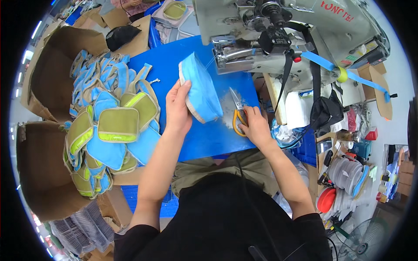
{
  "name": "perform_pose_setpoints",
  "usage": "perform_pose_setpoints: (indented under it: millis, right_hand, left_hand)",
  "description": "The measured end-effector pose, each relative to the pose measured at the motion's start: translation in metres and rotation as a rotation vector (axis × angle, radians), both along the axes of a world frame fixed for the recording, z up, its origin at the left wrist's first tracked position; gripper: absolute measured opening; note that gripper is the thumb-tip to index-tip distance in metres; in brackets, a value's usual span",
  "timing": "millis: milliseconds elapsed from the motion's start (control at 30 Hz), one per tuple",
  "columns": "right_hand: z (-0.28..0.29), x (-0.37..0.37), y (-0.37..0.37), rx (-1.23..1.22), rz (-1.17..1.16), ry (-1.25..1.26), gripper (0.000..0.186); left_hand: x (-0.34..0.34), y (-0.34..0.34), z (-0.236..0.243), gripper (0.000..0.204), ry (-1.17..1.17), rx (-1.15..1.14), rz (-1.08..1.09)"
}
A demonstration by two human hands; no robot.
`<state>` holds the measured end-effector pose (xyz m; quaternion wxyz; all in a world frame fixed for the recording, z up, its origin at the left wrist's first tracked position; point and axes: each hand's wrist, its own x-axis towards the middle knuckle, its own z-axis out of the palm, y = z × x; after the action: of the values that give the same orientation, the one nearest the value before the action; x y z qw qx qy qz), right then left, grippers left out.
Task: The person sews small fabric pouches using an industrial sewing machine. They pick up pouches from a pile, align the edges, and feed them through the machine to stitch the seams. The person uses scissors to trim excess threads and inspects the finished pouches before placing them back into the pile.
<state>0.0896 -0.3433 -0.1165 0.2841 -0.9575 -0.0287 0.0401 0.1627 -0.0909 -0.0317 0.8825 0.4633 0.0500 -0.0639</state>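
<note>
My left hand [179,105] grips a light-blue fabric pouch [201,89] by its beige-bound edge, thumb lying on the blue face. The pouch is held up over the blue tabletop [191,145], left of the sewing machine's arm. Pale threads run between the pouch and the machine. On the right, my right hand [256,126] has its fingers closed at the orange-handled scissors [238,108]. Their blades point away from me and are slightly apart. Grey lint lies on the table around the scissors.
A sewing machine [244,52] overhangs the far right of the table. At left lie a heap of green-and-blue pouches [117,124] and blue-and-beige strips [102,78], beside open cardboard boxes [43,161]. Tape rolls [344,174] and a fan [365,243] stand at far right.
</note>
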Motion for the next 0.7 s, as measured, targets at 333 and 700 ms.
perform_pose_setpoints:
  millis: [333, 700]
  right_hand:
    - [-0.014, -0.017, -0.004, 0.330, -0.066, 0.304, 0.088]
    - [0.108, 0.001, 0.058, 0.468, 0.194, 0.034, 0.068]
  left_hand:
    - [-0.019, 0.061, -0.029, 0.047, 0.283, -0.347, -0.106]
    - [-0.031, 0.048, -0.026, 0.032, 0.334, -0.487, -0.177]
